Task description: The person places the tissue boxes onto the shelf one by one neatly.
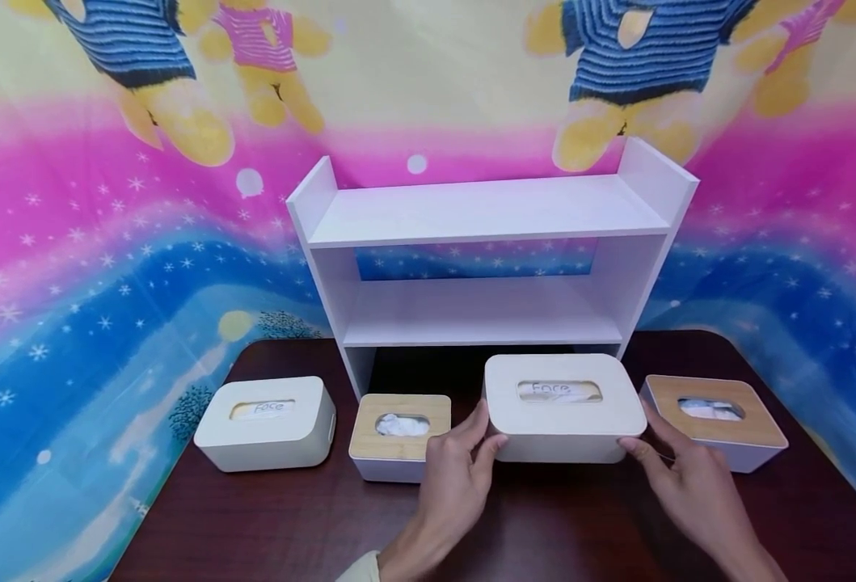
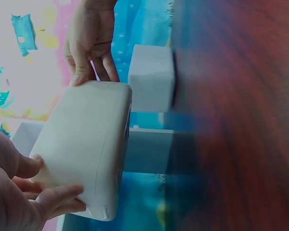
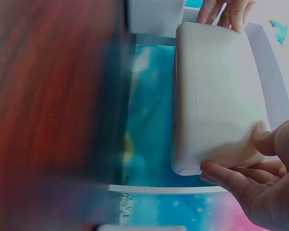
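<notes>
Between both hands a cream tissue box (image 1: 564,419) with rounded corners is held above the dark table, in front of the shelf's lower opening. Its oval slot shows paper marked "Face". My left hand (image 1: 455,473) grips the box's left end, thumb on the near side. At the opposite end, my right hand (image 1: 693,489) holds it the same way. The left wrist view shows the underside of the tissue box (image 2: 84,134) off the table, with the left hand (image 2: 21,192) at its lower end. In the right wrist view, the right hand (image 3: 265,187) supports the box's near end.
A white two-tier shelf (image 1: 482,311) stands at the back of the table (image 1: 267,525). Left of the held box are another cream tissue box (image 1: 267,440) and a wood-topped tissue box (image 1: 373,444). A second wood-topped one (image 1: 755,420) sits right, close to my right hand.
</notes>
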A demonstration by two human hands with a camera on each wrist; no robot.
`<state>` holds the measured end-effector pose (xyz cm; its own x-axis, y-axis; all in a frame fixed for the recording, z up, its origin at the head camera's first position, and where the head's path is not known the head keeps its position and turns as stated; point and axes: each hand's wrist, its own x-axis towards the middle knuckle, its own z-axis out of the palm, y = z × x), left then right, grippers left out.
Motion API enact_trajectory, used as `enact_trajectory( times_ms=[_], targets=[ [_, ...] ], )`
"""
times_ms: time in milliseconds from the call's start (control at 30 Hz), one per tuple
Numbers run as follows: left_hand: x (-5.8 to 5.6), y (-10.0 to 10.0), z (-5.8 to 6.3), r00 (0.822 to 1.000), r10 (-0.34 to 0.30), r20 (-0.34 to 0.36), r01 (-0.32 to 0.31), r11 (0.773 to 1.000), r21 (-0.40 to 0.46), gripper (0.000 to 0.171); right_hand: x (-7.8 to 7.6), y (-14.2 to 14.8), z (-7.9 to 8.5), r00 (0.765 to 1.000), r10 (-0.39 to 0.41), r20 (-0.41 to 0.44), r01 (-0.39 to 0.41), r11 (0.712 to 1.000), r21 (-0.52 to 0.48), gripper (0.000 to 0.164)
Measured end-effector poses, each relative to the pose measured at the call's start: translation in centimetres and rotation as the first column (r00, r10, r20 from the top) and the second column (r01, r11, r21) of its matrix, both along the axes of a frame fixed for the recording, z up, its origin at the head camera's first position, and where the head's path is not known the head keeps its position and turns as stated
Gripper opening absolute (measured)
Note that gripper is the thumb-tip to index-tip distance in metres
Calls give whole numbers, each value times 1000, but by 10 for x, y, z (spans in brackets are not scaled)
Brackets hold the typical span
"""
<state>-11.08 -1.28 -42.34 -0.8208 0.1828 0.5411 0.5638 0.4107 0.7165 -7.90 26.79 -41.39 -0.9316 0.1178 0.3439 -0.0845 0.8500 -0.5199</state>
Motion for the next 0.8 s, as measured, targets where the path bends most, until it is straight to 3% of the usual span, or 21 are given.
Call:
enact_trajectory(
  times_ms=[200, 367, 567, 800],
  targets=[
    [-3, -1, 14, 1000, 15, 3, -15, 999, 45, 52, -3, -5, 16, 998, -13, -67, 12, 1000, -8, 62],
    [-4, -1, 27, 998, 18, 52, -23, 995, 101, 54, -4, -10, 28, 991, -25, -128, 22, 999, -27, 62],
    [-7, -1, 40, 999, 22, 32, -26, 987, 160, 53, -5, -14, 40, 983, -38, -178, 26, 997, -70, 63],
    [-11, 2, 56, 998, 35, 47, -44, 974, 222, 52, -12, -18, 52, 958, -76, -278, 46, 993, -110, 61]
  ],
)
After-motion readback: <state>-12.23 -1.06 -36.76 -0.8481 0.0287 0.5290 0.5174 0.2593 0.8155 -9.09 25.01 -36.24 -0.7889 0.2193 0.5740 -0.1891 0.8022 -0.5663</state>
